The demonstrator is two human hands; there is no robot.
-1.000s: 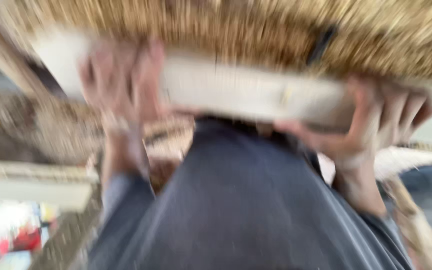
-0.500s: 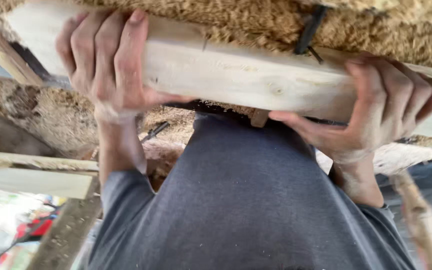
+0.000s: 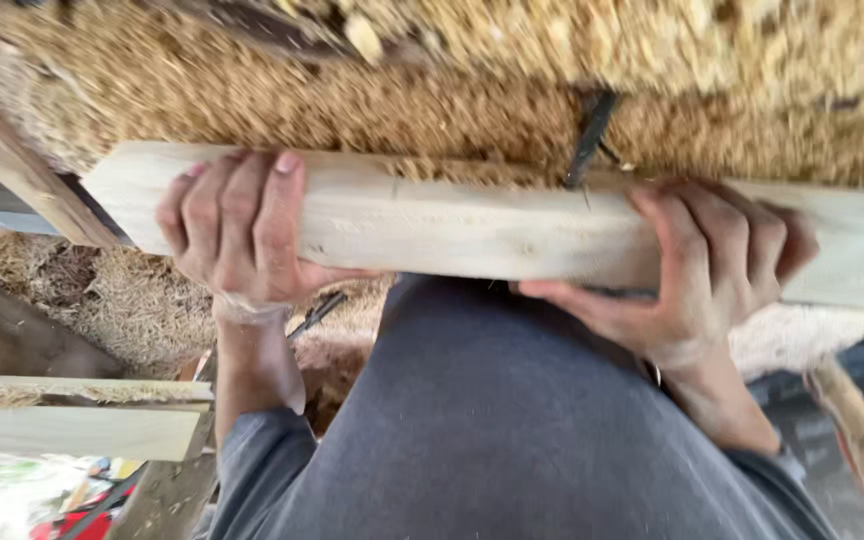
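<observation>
both hands around pale plank

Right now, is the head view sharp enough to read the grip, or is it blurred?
Head view: mostly sharp, in soft even daylight without glare; both the left hand and right hand read clearly on the pale plank; the straw above smears slightly.

Two hands, one pale plank, perhaps three other boards.

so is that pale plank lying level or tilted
Slightly tilted: the plank drops toward the right hand, against the straw; left hand sits higher.
</observation>
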